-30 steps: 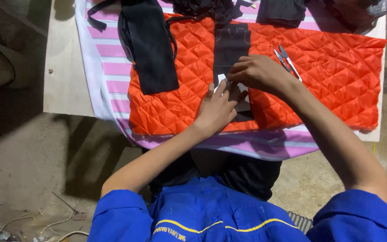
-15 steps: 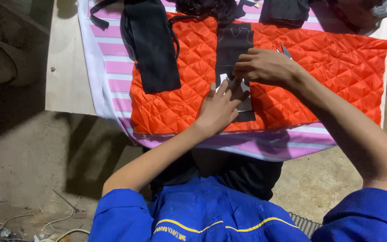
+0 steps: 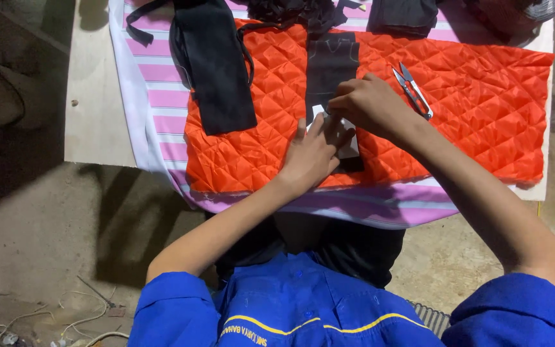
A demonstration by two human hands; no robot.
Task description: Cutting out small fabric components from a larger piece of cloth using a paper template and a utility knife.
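Together, left hand (image 3: 313, 153) presses flat, steadying the black fabric strip (image 3: 331, 71) on orange quilted cloth (image 3: 470, 103); right hand (image 3: 367, 103) pinches a small white tag (image 3: 319, 111).

A bright orange diamond-quilted fabric panel (image 3: 470, 96) lies on a pink-and-white striped cloth (image 3: 158, 96) over a pale wooden board (image 3: 94, 109), with a plain black fabric strip (image 3: 216, 77), silver thread snips (image 3: 412, 90) and royal-blue, yellow-piped sleeves (image 3: 175, 315).

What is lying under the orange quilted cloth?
Under the orange quilted cloth lies a pink and white striped sheet, and below that a pale board. What is beneath the cloth's middle is covered and cannot be seen.
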